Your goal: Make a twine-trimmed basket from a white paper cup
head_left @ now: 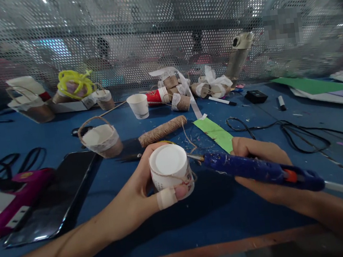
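Note:
My left hand [142,197] is wrapped round a white paper cup [170,167], held bottom-up, with thin twine wound about its lower part; a bandage covers the thumb. My right hand [261,168] grips a blue hot glue gun [255,170] with an orange trigger. Its nozzle touches the cup's right side where the twine lies. A strand of twine runs from the cup up to a twine spool [162,130] lying just behind on the blue table [199,215].
A twine-wrapped cup basket [102,140] stands left of the spool. A black phone [53,198], a pink glue gun [16,202] and scissors [6,166] lie at left. A green paper strip [216,134], black cables [297,131], a plain cup [138,105] and several finished cups sit behind.

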The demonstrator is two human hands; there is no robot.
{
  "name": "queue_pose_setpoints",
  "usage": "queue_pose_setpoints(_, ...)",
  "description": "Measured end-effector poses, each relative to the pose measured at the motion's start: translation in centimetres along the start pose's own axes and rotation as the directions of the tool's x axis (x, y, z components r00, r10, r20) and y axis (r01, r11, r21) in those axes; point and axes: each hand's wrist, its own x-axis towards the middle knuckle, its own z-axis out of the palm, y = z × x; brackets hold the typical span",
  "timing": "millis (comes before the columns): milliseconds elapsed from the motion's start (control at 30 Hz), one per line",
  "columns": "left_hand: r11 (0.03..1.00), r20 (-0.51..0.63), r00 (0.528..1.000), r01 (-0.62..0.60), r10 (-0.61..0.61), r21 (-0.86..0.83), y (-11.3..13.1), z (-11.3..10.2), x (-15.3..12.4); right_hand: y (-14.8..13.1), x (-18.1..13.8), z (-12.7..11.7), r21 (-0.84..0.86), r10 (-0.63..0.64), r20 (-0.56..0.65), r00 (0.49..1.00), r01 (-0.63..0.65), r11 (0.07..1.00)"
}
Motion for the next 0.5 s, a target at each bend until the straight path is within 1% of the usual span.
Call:
queue_pose_setpoints(100, 1.000, 0.004, 1.000, -0.014, 0.014, 0.018, 0.13, -0.04, 0.10, 0.16, -0.33, 0.09, 0.023, -0.003, 0.008, 1.000, 0.003, 1.000)
queue_pose_setpoints(300, 0.999, -0.021, 1.000, 0.019, -0.018, 0.042, -0.07, 0.03, 0.31, 0.57, -0.75, 0.18, 0.016, -0.056, 0.025, 0.998, 0.056, 0.998)
queue_pose_setpoints(433, 0.998, -0.043, 0.999, 0.004, -0.002, 0.058, -0.22, 0.11, 0.34, 0.76, -0.79, 0.02, -0.020, -0.034, 0.025, 0.999, 0.035, 0.999)
queue_pose_setpoints(500, 0.998, -0.036, 0.999, 0.004, -0.001, 0.063, -0.21, 0.07, 0.36, 0.72, -0.80, 0.02, -0.037, -0.028, 0.018, 0.999, 0.029, 0.999)
